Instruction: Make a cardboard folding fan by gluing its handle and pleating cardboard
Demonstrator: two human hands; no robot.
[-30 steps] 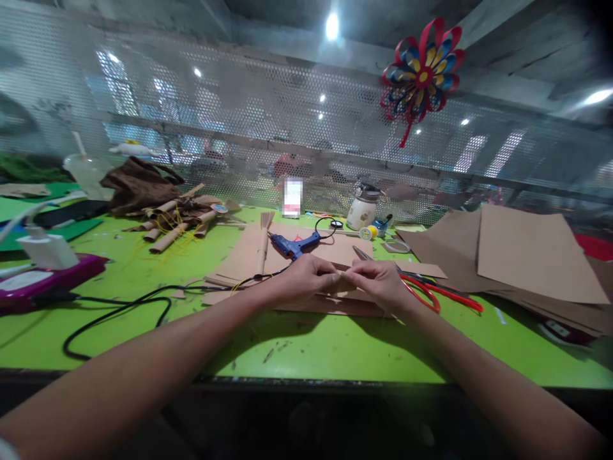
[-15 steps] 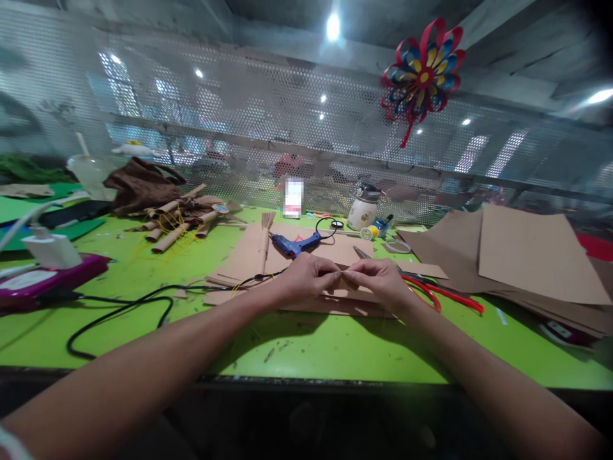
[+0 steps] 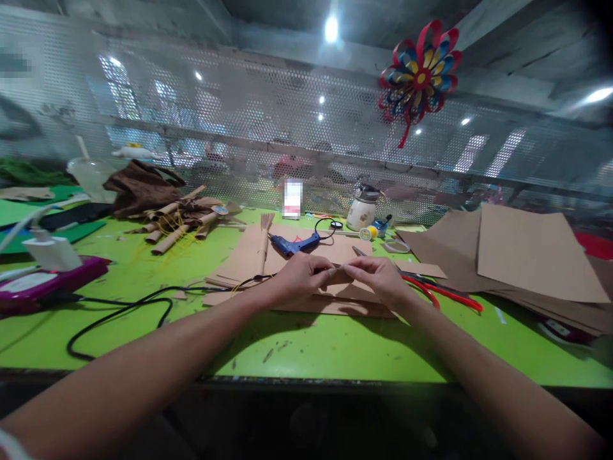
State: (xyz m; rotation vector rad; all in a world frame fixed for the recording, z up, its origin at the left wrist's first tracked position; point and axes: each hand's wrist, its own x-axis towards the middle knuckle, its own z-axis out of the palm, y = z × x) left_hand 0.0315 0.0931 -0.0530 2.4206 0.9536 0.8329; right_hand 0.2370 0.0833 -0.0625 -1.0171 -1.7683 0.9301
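Observation:
My left hand (image 3: 305, 276) and my right hand (image 3: 379, 277) meet over brown paper sheets (image 3: 239, 259). Thumb and fingertips of each pinch a small piece of brown paper (image 3: 340, 276), mostly hidden by the fingers. Just beyond my left hand lies a blue glue gun (image 3: 297, 245) with a black cord. To its left is a thin paper roll (image 3: 264, 248) with a fringed top. Beside my right hand are scissors with red handles (image 3: 425, 289); a metal tip shows behind my fingers.
Left, a purple power strip (image 3: 71, 278) trails a black cable (image 3: 143, 295). Behind it are tied paper rolls (image 3: 170, 239) and a brown cloth bag (image 3: 141, 182). Far back stand a white bottle (image 3: 362, 211) and a yellow thread spool (image 3: 368, 232). Stacked brown paper (image 3: 531, 255) lies right.
My fingertips have drawn slightly apart, and more of the small brown paper shows between them. The glue gun, scissors and paper stacks stay put.

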